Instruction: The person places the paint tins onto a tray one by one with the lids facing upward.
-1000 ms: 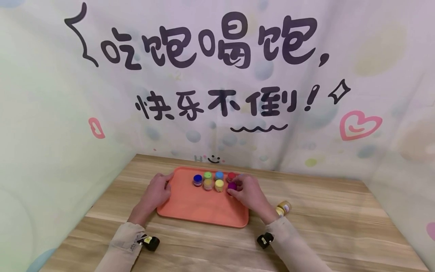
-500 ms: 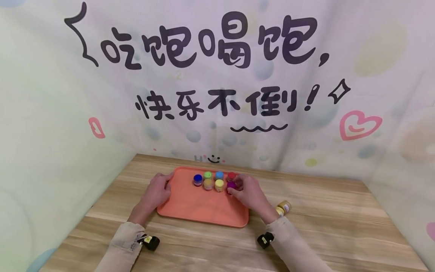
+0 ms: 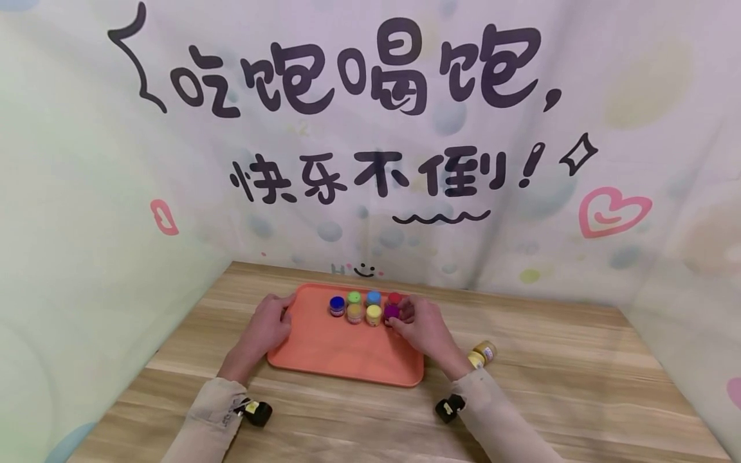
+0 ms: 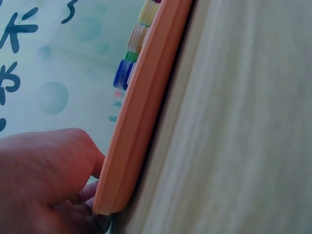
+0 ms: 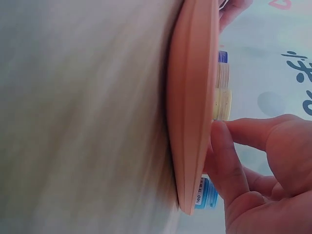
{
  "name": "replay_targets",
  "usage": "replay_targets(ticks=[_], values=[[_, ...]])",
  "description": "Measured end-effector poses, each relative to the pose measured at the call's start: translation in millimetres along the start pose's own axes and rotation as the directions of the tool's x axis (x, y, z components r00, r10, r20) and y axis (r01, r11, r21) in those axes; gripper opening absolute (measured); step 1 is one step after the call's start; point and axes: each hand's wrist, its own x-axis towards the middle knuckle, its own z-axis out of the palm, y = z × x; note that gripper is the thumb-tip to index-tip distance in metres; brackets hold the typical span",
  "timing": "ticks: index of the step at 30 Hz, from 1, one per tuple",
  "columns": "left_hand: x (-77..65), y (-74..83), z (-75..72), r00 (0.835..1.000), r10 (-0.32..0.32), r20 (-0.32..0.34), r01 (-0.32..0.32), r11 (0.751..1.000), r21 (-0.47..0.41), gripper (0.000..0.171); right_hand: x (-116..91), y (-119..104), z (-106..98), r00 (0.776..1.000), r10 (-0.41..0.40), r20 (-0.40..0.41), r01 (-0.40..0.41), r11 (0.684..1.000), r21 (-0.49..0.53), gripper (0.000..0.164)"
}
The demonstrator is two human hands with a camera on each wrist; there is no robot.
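My left hand (image 3: 269, 325) grips the left rim of an orange tray (image 3: 341, 354), thumb and fingers at its corner in the left wrist view. With thumb and fingers, my right hand (image 3: 425, 328) pinches a small paint jar with a purple lid (image 3: 392, 311) near the tray's right side. It stands beside the yellow-lidded jar (image 3: 374, 314) and in front of the red-lidded one (image 3: 395, 298). Farther left are jars with ochre (image 3: 354, 312), green (image 3: 354, 298), light blue (image 3: 373, 298) and dark blue (image 3: 337, 305) lids. Another blue jar (image 5: 206, 193) shows by the tray's end in the right wrist view.
Right of the tray, a gold jar (image 3: 488, 350) and a yellow jar (image 3: 476, 359) lie on the wooden table (image 3: 579, 386), partly behind my right wrist. A printed cloth wall (image 3: 324, 244) rises at the table's back edge.
My right hand has shifted the purple-lidded jar slightly left and back, closer to the yellow and red ones. The left hand and the tray have not moved.
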Motion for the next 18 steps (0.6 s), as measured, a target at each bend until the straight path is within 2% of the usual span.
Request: replay_targets(ticks=[7,18], values=[[0.3,1.4,-0.2,1.0,-0.001,-0.002,0.001,1.0,0.005,0.049,-1.8,2.5,-4.2,1.0,-0.023,0.001,0.023,1.0,0.003,0.025],[1.0,1.4,0.8,1.0,-0.009,0.003,0.009,1.0,0.005,0.049,-8.0,9.3,-22.1,1.0,-0.01,0.016,0.009,1.0,0.027,0.016]])
